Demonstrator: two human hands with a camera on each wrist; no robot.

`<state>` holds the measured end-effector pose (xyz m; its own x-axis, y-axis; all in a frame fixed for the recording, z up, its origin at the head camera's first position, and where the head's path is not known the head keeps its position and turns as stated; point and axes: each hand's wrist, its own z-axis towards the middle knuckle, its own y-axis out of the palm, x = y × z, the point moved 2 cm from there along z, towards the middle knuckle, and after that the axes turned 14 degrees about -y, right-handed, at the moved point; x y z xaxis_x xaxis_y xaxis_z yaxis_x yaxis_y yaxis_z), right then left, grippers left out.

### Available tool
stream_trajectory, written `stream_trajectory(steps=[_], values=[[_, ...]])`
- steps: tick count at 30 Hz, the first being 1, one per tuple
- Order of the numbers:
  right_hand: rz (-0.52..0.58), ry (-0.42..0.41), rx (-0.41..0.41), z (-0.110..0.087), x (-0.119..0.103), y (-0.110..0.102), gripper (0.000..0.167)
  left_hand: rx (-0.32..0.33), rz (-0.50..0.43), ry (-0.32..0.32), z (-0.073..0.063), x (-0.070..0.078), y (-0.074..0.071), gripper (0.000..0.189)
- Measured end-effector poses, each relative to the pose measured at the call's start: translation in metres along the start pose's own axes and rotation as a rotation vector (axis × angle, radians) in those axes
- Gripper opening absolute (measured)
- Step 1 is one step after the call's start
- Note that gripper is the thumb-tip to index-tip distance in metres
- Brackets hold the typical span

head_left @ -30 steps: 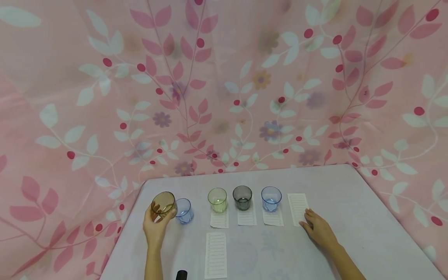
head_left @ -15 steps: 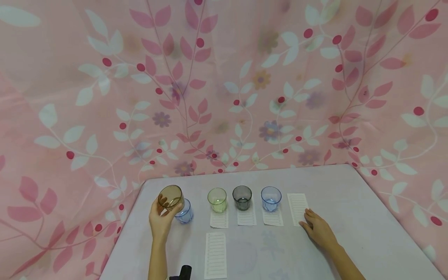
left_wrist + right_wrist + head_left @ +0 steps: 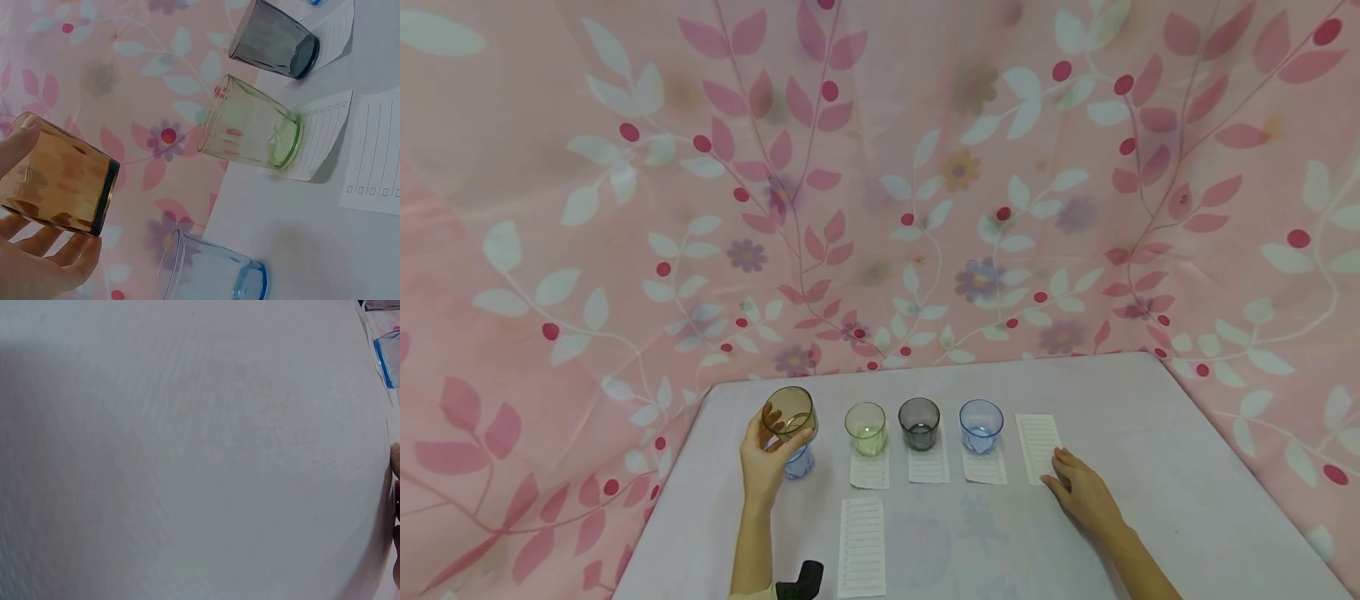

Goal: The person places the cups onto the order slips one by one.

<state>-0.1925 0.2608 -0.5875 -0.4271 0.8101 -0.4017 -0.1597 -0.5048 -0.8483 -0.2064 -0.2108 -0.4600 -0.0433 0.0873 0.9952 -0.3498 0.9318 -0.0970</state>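
An amber drinking glass (image 3: 791, 414) is gripped in my left hand (image 3: 762, 468), thumb on one side and fingers on the other. In the left wrist view the amber glass (image 3: 62, 178) is raised off the table, its dark base toward the right. Behind and below it in the head view is a blue glass (image 3: 800, 464), partly hidden by the hand. My right hand (image 3: 1086, 495) rests on the table with its fingertips at the corner of a printed paper slip (image 3: 1036, 442). Only a few fingers (image 3: 397, 547) show at the right wrist view's edge.
In a row stand a green glass (image 3: 866, 430), a grey glass (image 3: 919, 425) and a second blue glass (image 3: 981, 427), each with a paper slip at its base. A longer slip (image 3: 862, 546) lies nearer on the white table (image 3: 1157, 450). Pink floral cloth (image 3: 865, 208) hangs behind.
My left hand has carried the amber glass rightward and slightly away, so it now overlaps the left blue glass in the head view. The right hand has stayed put.
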Motion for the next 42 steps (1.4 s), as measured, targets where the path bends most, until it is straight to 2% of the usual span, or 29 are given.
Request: stream_trajectory(steps=[9,14,22,37,40,42], values=[[0.025,0.008,0.005,-0.001,0.001,0.001,0.046,-0.059,-0.020,0.036,-0.002,0.007,0.016,0.075],[0.028,-0.016,0.021,-0.002,0.003,0.002,0.045,-0.077,-0.040,0.030,-0.002,0.009,0.023,0.074],[0.041,-0.015,0.031,-0.002,0.004,0.002,0.045,-0.092,-0.016,0.012,-0.003,0.008,0.036,0.076],[0.053,-0.004,0.039,-0.003,0.002,0.003,0.045,-0.151,-0.049,0.039,-0.001,0.008,0.059,0.074],[0.053,-0.003,0.037,-0.003,0.003,0.003,0.045,-0.176,-0.061,0.042,-0.007,0.018,0.064,0.072],[0.054,-0.007,0.038,-0.003,0.004,0.003,0.044,-0.186,-0.066,0.047,-0.008,0.018,0.068,0.072]])
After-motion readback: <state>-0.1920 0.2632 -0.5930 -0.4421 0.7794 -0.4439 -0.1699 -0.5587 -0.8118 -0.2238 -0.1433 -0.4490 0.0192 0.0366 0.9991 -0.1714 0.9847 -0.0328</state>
